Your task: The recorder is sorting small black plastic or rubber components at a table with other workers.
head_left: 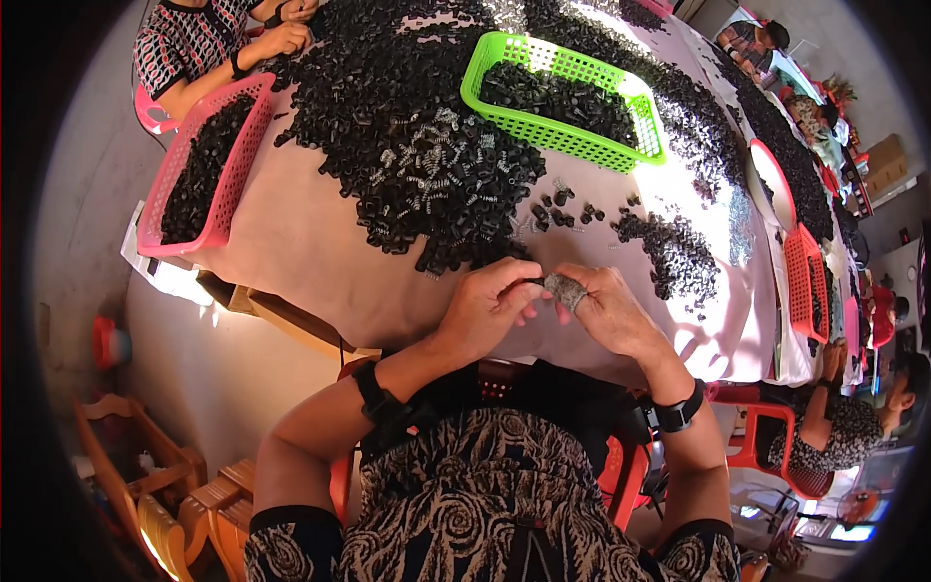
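Mid-frame, you pinch a small black part (533, 281) between your left hand's (492, 299) closed thumb and fingers. Your right hand (609, 308) curls beside it, a grey wrap (565, 291) on one finger; whether it grips anything, I cannot tell. Above lies a pile of black parts (388, 184), then a green basket (558, 143), its markings too small to read.

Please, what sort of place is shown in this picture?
Probably a manual assembly workshop: heaps of black parts lie on the table, a green basket holds more, and another person sits at the table.
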Tool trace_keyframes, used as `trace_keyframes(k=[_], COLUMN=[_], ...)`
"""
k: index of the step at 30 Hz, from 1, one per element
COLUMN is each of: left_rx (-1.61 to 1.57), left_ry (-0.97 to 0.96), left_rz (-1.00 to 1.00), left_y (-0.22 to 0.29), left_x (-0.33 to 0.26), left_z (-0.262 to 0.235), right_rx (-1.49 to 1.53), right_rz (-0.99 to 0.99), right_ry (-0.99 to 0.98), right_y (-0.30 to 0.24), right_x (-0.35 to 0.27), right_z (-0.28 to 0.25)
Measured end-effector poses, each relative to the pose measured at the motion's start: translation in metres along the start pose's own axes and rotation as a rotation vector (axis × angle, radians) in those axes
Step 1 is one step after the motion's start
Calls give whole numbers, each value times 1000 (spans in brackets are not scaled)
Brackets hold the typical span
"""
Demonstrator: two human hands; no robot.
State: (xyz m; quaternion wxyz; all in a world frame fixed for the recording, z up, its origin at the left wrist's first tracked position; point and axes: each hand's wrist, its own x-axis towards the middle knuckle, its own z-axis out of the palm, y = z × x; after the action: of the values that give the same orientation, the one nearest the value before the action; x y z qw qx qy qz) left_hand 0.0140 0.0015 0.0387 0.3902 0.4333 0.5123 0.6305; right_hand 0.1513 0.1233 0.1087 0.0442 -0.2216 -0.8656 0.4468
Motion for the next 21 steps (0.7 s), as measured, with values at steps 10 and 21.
trace_keyframes(k=[10,21], left_rx=[-53,-317], left_ry=[-141,-232], left_rz=[134,37], left_y=[4,6], left_x=[0,-1], left_z=[-7,-5], right_rx=[723,1154], right_rz=[314,76], right_ry=[-187,-237], right_y=[25,18], right_x=[-3,-4], right_z=[-4,36])
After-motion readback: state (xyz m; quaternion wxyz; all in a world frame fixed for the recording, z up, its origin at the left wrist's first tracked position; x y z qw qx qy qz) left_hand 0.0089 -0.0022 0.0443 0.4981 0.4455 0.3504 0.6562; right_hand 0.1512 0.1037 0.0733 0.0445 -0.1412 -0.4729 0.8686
